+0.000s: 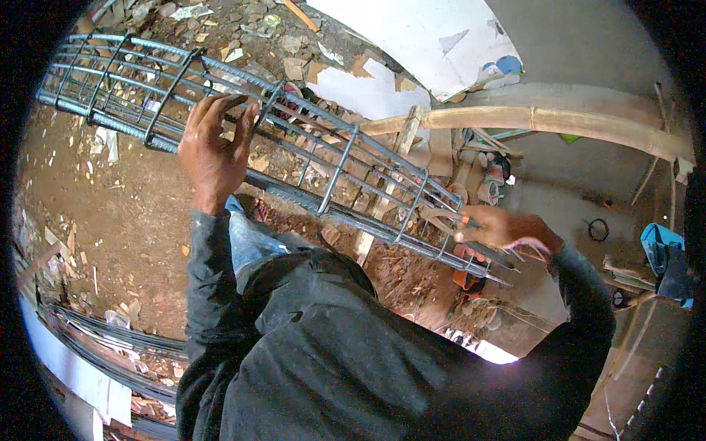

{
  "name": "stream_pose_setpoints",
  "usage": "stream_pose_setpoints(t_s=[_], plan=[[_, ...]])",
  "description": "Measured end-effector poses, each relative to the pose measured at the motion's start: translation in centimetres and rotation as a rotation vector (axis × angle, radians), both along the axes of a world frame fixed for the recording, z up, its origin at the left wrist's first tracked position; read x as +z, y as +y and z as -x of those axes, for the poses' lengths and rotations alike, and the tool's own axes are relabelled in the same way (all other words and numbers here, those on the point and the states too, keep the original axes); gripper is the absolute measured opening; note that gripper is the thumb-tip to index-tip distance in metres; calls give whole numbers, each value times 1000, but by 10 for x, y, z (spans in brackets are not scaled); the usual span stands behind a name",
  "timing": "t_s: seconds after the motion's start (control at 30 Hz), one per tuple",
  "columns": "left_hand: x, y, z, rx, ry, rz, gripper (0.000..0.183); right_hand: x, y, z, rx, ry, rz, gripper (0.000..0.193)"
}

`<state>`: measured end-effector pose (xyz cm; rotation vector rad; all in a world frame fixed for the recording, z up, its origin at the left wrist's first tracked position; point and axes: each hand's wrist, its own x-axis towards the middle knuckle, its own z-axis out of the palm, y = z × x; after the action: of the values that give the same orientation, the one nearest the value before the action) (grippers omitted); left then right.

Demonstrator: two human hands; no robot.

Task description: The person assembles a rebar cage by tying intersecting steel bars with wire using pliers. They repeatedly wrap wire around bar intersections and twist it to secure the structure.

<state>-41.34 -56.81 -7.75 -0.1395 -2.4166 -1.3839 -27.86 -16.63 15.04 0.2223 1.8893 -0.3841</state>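
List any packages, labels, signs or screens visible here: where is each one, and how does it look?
White flat board, top centre on the ground: large pale sheet with torn grey patches and blue and orange spots at its right edge; whether it is a sign cannot be told.
Small pale green round scrap, top, among the rubble: perhaps a wrapper or lid.
No screens or clear labels show.

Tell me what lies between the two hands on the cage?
In the head view, rebar cage bars and three stirrups span between left hand and right hand.
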Motion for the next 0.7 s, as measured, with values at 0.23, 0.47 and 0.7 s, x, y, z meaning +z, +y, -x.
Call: stream_pose_setpoints(t_s=[0.23, 0.47, 0.7], plan=[[-5, -3, 2, 7, 38, 15, 24, 16, -7, 11, -172, -193, -119, 68], [-4, 1, 2, -8, 80, -3, 22, 28, -19, -49, 819, 763, -599, 86], [0, 2, 2, -24, 23, 27, 20, 21, -9, -43, 731, 555, -674, 50]])
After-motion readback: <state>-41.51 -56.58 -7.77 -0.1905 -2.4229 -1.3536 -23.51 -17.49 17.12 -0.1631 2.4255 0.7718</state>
